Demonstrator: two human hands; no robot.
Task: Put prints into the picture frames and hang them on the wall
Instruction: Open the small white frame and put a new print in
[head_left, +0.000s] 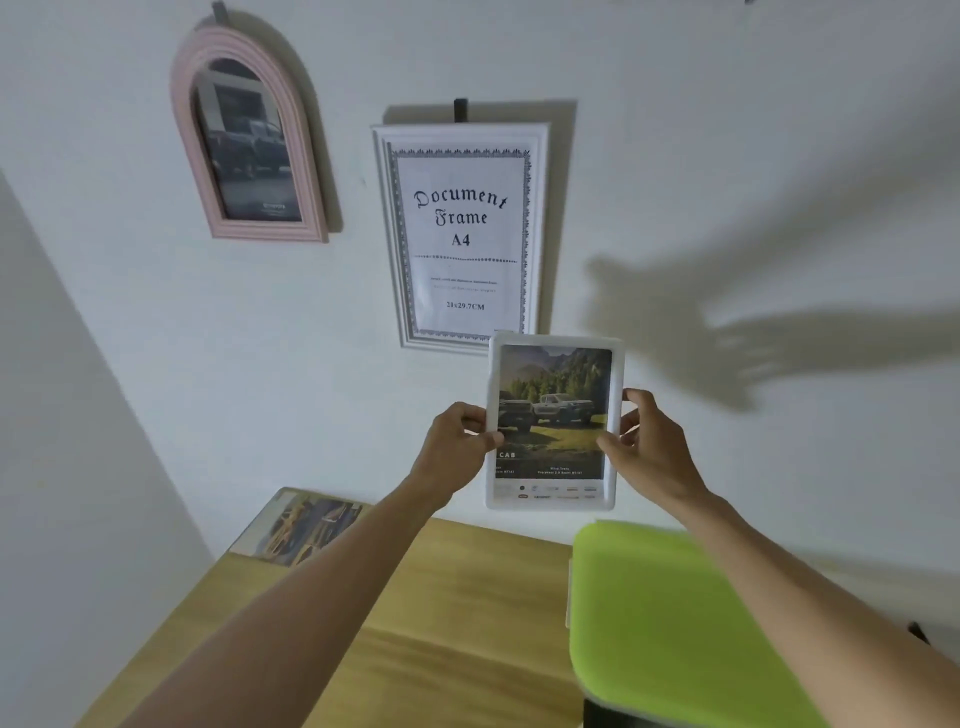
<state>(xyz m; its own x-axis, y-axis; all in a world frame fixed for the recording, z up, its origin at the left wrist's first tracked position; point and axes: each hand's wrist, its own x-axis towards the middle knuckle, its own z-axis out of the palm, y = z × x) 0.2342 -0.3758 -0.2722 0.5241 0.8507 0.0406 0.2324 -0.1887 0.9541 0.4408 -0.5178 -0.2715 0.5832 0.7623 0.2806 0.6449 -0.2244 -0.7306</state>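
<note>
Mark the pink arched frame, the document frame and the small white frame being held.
pink arched frame (183, 135): head view, left side of its moulding.
document frame (540, 208): head view, right white border.
small white frame (553, 501): head view, bottom border, below the print.

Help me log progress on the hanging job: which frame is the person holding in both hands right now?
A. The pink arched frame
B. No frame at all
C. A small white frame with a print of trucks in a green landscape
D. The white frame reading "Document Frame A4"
C: the left hand and right hand grip the sides of the small white frame, while the pink arched frame and the document frame hang on the wall.
</note>
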